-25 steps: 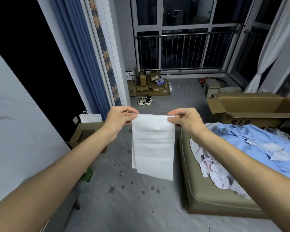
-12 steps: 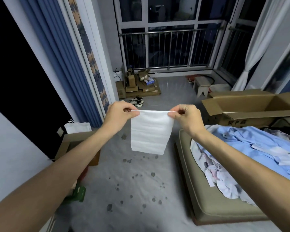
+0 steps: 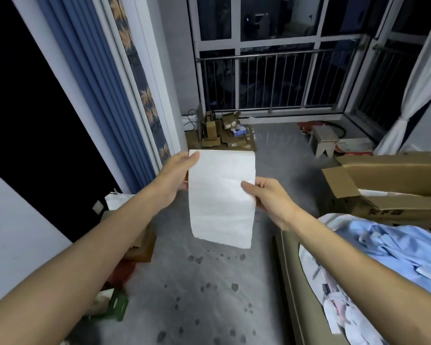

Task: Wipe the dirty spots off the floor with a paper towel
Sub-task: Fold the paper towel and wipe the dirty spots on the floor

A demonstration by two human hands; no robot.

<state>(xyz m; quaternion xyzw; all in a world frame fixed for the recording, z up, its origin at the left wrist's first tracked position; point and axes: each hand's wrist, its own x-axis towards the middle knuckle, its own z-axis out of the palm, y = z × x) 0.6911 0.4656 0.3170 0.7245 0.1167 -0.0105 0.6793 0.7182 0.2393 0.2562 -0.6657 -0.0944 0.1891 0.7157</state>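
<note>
Left hand (image 3: 177, 174) pinches the paper towel (image 3: 222, 195) at its upper left corner, thumb on the near face and fingers tucked behind. Right hand (image 3: 269, 195) pinches the right edge about halfway down, thumb again in front. Both arms are stretched forward. The towel hangs between the two hands as one flat sheet with its lower edge free, held in the air well above the floor (image 3: 279, 155) and touching nothing else. It looks clean and white, with no marks that I can make out. Below it and nearer the person, dirty spots (image 3: 234, 286) are scattered across the grey floor as dark round blots, a cluster just under the towel's hanging edge and more trailing toward the person's feet. To the right, a low olive mattress (image 3: 291, 282) runs beside the spots, with blue clothes (image 3: 383, 245) heaped on it. Past that is an open cardboard box (image 3: 396, 175), and farther back a small stool (image 3: 325, 140). To the left is a blue curtain (image 3: 92, 83), with a green object (image 3: 117, 305) on the floor near the wall. At the far end, small boxes (image 3: 222, 135) sit under a window railing (image 3: 271, 80). My judgement is that the wiping has not begun, since the spots look untouched and the towel unused. The whole job is left: bring the sheet down, press it on the blots and rub each patch.
</note>
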